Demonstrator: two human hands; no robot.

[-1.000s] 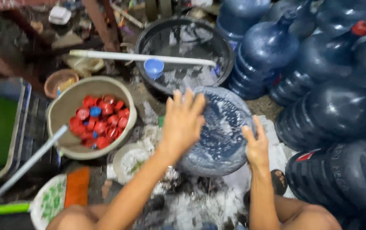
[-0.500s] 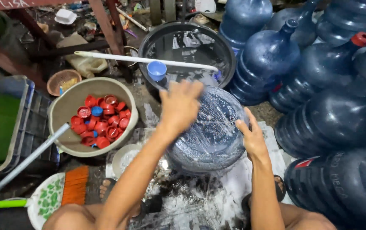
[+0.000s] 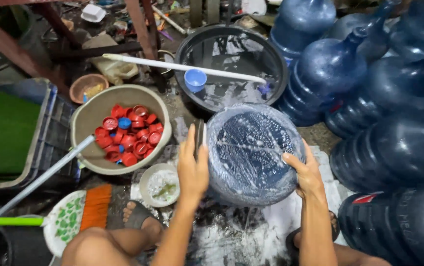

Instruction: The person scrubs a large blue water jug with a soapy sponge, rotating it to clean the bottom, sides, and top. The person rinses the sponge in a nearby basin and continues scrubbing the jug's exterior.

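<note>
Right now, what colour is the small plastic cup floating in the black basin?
Light blue cup, head view.
</note>
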